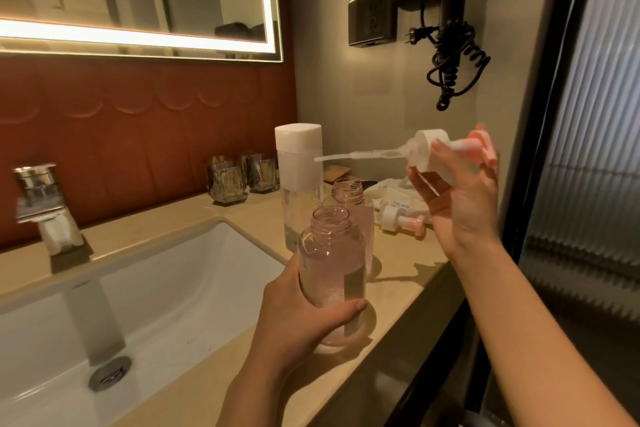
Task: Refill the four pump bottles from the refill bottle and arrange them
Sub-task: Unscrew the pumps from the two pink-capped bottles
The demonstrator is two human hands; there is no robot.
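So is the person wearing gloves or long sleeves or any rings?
No gloves. The left hand and right hand are bare, and both forearms are bare to the picture's edge, so no sleeves show. I see no rings, watch or bracelet. The nails look short.

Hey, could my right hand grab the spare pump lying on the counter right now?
Probably not yet: the right hand grips a pump head. The way down to the spare pump looks free, just below that hand.
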